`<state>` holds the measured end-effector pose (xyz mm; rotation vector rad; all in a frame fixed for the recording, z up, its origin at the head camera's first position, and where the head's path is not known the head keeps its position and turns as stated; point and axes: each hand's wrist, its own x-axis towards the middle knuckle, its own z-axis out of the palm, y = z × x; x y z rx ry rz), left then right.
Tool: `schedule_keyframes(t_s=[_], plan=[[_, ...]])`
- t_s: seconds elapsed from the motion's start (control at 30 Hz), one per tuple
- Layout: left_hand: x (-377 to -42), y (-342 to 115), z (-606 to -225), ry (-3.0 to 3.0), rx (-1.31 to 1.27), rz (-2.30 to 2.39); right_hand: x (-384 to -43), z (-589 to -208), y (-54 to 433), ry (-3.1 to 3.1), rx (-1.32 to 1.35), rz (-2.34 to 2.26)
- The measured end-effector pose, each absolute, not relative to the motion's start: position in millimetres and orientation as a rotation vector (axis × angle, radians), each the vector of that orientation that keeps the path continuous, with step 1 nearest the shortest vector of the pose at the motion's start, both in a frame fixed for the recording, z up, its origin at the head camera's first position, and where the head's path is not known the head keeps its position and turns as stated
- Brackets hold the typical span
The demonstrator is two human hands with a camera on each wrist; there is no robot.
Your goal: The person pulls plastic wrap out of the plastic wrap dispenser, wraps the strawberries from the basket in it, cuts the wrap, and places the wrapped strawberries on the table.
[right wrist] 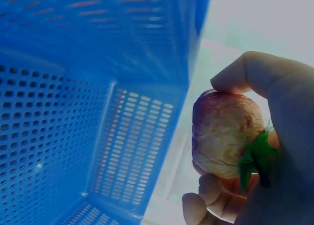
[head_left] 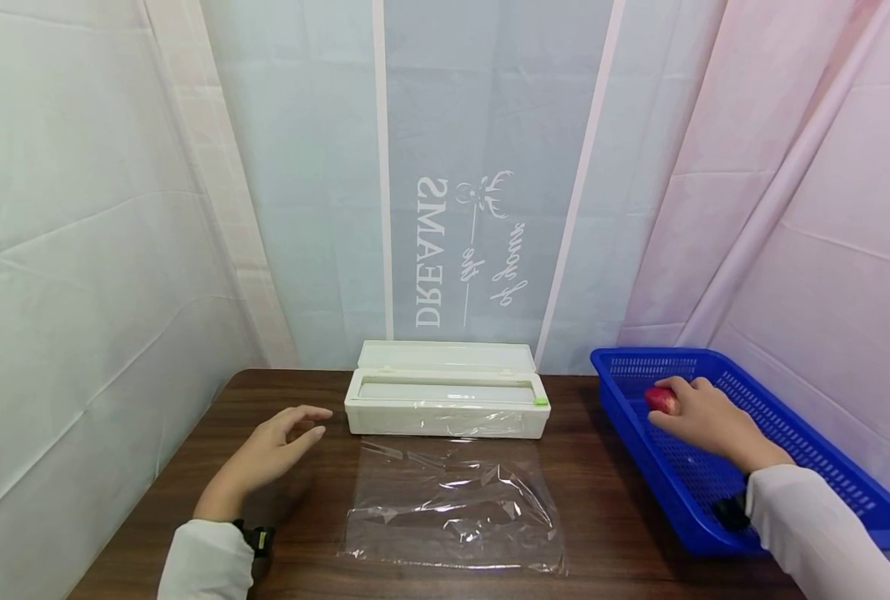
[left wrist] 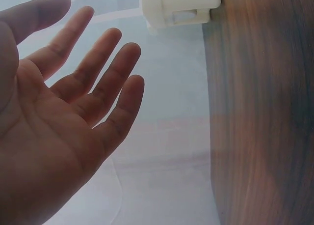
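Note:
My right hand grips a small red fruit between thumb and fingers, above the blue basket. In the right wrist view the fruit has a wrinkled, cream-and-red side and a green leaf by the palm. To the left, my left hand hovers over the table with its fingers loosely bent and nothing in them. A white cling film dispenser stands at the table's back with its lid raised. From its front, a sheet of clear cling film lies spread toward me.
The dark wooden table ends at the back against a hanging cloth with printed lettering. White cloth walls close in the left and right sides. A green slider sits at the dispenser's right end.

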<state>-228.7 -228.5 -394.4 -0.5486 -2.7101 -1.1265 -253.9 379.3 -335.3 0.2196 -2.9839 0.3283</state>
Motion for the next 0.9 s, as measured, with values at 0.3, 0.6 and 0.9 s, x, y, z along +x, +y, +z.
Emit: schedule_keyframes(t_s=[0.3,0.6,0.9], plan=[[-227,-224,-391,-2.708,-0.539,-1.135,-251,-325,364,-2.93,0.262,0.351],[-226,-218,-386,-2.704,-0.556,-1.126,-245,-312,341,-2.886,0.366,0.354],[-223,-215,-382,-2.699,-0.571,-1.145,-240,-307,323,-2.893,0.425,0.399]])
